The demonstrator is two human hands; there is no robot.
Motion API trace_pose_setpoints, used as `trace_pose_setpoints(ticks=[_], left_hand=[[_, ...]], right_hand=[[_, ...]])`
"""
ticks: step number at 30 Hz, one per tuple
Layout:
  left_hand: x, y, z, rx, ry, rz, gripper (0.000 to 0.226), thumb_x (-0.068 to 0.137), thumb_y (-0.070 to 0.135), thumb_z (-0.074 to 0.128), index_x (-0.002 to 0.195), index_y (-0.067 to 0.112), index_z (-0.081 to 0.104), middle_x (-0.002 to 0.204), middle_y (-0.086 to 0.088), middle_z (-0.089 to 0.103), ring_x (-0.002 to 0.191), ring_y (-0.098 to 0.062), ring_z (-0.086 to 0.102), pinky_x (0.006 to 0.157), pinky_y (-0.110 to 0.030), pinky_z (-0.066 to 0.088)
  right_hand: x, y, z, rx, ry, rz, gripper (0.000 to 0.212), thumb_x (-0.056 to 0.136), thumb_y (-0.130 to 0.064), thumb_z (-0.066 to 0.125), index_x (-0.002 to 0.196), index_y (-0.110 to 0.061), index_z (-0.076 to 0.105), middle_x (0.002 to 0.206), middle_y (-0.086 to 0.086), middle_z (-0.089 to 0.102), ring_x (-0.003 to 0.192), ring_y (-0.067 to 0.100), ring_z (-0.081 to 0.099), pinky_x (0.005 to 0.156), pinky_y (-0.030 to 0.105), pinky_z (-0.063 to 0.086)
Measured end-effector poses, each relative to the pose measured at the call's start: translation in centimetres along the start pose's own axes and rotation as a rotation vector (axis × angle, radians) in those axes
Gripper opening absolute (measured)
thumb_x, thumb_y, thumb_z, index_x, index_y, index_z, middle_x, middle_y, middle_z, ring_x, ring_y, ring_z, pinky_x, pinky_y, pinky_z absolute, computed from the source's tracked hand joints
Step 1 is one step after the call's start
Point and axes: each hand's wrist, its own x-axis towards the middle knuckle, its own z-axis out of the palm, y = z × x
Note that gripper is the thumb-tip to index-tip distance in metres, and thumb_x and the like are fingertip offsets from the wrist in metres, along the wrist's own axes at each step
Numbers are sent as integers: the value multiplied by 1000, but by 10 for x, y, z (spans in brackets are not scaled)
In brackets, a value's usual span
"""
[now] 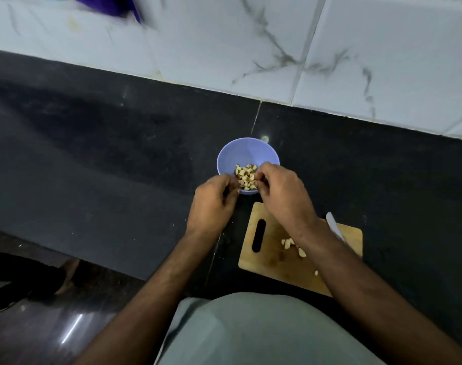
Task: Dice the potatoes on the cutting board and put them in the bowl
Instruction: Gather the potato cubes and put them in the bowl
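Potato dice (246, 177) fill the lavender bowl (247, 154); few remain on board (272, 248).

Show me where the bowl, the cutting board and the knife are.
bowl (240, 151): head view, on its bare inner wall.
cutting board (273, 230): head view, bare wood beside the handle slot.
knife (333, 225): head view, on the blade.

knife (334, 227) half hidden — purple cloth (111, 6) blurred, cropped

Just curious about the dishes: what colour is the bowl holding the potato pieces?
Light lavender-blue bowl, seen best in the head view.
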Motion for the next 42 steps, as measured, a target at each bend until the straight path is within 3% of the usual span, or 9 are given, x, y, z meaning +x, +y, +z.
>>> trace_pose_setpoints(ticks=[4, 10, 14, 17, 20, 23, 27, 31, 42], left_hand=[[25, 19, 7, -115, 48, -66, 11, 89, 9, 69, 95, 18, 67, 86, 9, 70, 80, -4, 67, 73, -36, 59], [25, 24, 17, -83, -49, 2, 10, 90, 14, 70, 99, 19, 68, 94, 9, 71, 86, -4, 67, 77, -33, 59], [6, 23, 33, 27, -414, 124, 26, 90, 21, 72, 116, 21, 67, 110, 7, 65, 91, -5, 63, 81, -35, 57], [-11, 21, 60, 173, -669, 210, 48, 88, 27, 72, 134, 25, 58, 123, 4, 55, 103, -15, 59, 85, -42, 54], [-21, 21, 80, 224, -794, 279, 66, 85, 20, 72, 146, 28, 47, 128, 0, 47, 115, -17, 49, 87, -29, 46], [-16, 26, 89, 280, -815, 324, 56, 83, 12, 71, 136, 24, 57, 120, 0, 46, 106, -16, 50, 78, -22, 39], [-11, 32, 97, 292, -824, 322, 38, 86, 7, 64, 121, 19, 66, 111, -1, 52, 97, -22, 58, 81, -37, 50], [-11, 32, 100, 261, -806, 323, 24, 88, 13, 64, 111, 15, 69, 104, -4, 57, 92, -25, 59, 80, -40, 50], [-10, 30, 95, 140, -704, 183, 15, 75, 8, 74, 88, 13, 68, 86, -1, 64, 77, -16, 58, 65, -24, 41]], right_hand=[[19, 11, 5, -26, -3, 22, 22, 94, -8, 64, 110, -22, 68, 102, -1, 69, 89, 16, 66, 74, 39, 60], [3, 28, -9, 20, 29, 82, 19, 94, -14, 65, 109, -26, 68, 104, -8, 65, 92, 6, 62, 76, 29, 58], [-39, 43, -30, -44, -92, 218, 19, 95, -22, 65, 111, -33, 64, 104, -14, 59, 91, 4, 58, 79, 28, 57], [-78, 54, -36, -172, -338, 352, 38, 95, -32, 65, 132, -32, 56, 130, -4, 54, 116, 13, 54, 95, 34, 52], [-104, 61, -29, -191, -465, 447, 51, 95, -34, 64, 142, -33, 44, 145, 1, 41, 130, 19, 46, 104, 38, 47], [-114, 67, -18, -167, -489, 474, 54, 95, -29, 64, 143, -30, 41, 146, 5, 34, 131, 21, 42, 108, 39, 43], [-109, 73, -9, -125, -430, 460, 43, 97, -23, 62, 138, -26, 47, 140, 5, 40, 121, 18, 50, 108, 37, 45], [-100, 72, 0, -82, -425, 411, 36, 98, -20, 58, 134, -24, 53, 135, 1, 46, 113, 17, 56, 102, 38, 50], [-88, 73, -2, 12, -353, 346, 18, 91, -17, 66, 109, -19, 66, 108, -3, 57, 92, 15, 60, 81, 28, 52]])
